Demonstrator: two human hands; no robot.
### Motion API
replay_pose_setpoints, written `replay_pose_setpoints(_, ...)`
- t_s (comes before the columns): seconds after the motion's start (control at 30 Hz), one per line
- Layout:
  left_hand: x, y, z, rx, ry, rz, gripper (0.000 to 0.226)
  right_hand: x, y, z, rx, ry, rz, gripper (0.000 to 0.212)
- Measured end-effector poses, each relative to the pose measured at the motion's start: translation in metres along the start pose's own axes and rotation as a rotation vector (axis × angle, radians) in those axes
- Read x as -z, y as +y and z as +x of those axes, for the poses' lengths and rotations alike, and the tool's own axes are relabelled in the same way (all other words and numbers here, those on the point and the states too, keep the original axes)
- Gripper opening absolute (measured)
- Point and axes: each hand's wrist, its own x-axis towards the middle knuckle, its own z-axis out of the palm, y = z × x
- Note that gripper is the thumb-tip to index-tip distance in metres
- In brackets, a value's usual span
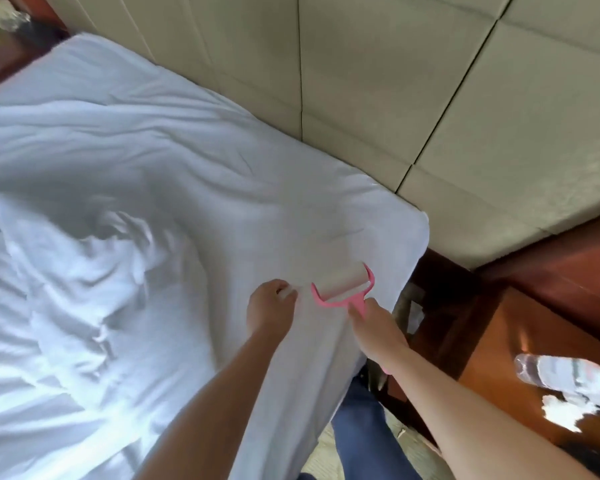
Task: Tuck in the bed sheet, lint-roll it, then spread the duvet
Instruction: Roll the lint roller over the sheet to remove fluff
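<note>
Head view. A white cotton sheet (222, 188) covers the bed, creased in long soft folds, its rounded corner lying against a padded headboard (413, 81) of cream square panels. A crumpled white duvet (84, 289), thicker and heaped in blurred ridges, lies on the sheet away from that corner. The roller (340, 284) rests on the sheet close to the corner: a pale paper cylinder in a pink plastic fork-shaped frame, its narrow pink handle pointing toward the person. The right hand (378, 323) grips that handle, fingers curled round it. The left hand (269, 306), just beside the roller on the side away from the corner, has curled fingers pinching something white; whether this is a fold of sheet or a strip of roller paper cannot be told. Smooth sheet lies open between the roller and the headboard. Beyond the sheet's edge nearest the corner stands a glossy reddish wooden nightstand (499, 341) bearing a clear plastic bottle (555, 372), blurred.
</note>
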Motion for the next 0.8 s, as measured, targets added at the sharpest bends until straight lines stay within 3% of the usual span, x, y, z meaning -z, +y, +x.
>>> replay_pose_setpoints(0.4, -0.063, 0.037, 0.088, 0.119, 0.03, -0.022, 0.014, 0.033, 0.014, 0.126, -0.033, -0.083, -0.108, 0.038)
replay_pose_setpoints(0.8, -0.1, 0.028, 0.178, 0.074, 0.149, 0.041, 0.017, 0.02, -0.07, 0.262, 0.119, 0.024, -0.146, 0.046)
